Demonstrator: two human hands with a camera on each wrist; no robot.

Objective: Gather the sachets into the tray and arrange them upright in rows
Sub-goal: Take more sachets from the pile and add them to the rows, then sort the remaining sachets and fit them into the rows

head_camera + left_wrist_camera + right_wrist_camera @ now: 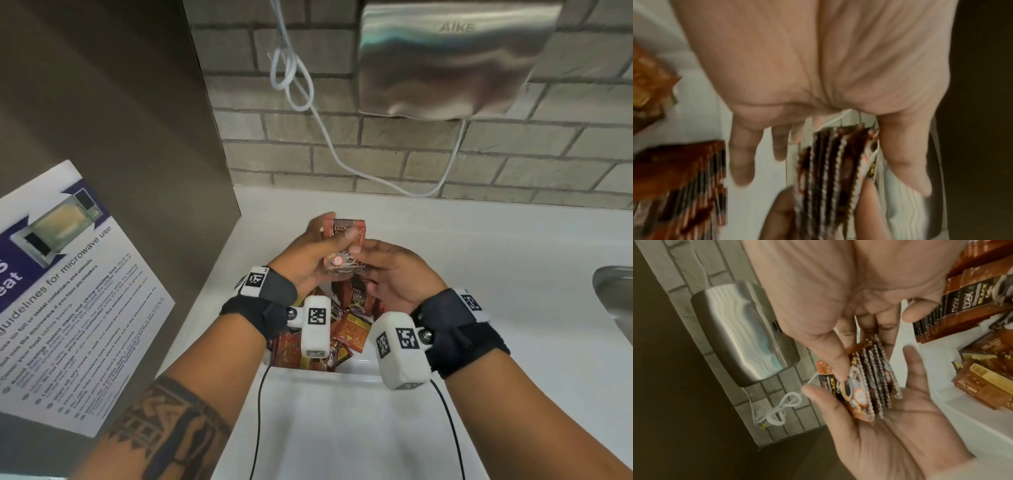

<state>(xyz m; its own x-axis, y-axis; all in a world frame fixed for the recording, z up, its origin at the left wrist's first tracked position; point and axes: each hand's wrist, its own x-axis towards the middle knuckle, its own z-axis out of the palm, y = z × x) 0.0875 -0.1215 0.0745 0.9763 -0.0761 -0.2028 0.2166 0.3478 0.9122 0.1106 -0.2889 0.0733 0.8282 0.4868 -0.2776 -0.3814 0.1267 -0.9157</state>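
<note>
Both hands hold one stack of brown coffee sachets [346, 233] above the white tray [342, 375]. My left hand [334, 233] grips the stack, thumb on the front sachet and fingers behind. My right hand [366, 257] pinches its lower end. In the right wrist view the stack [869, 382] sits edge-on over my left palm [890, 443], with my right thumb [836, 363] on its front. The left wrist view is blurred and shows the stack [830, 162] beside my left thumb [906, 162]. Inside the tray stand upright sachets [937, 318], with loose sachets [352, 329] nearby.
The tray sits on a white counter [496, 274]. A steel hand dryer [455, 58] hangs on the brick wall above, its white cable [291, 78] looping down. A metal sink [616, 301] lies at the right. A dark panel with a microwave poster [68, 291] borders the left.
</note>
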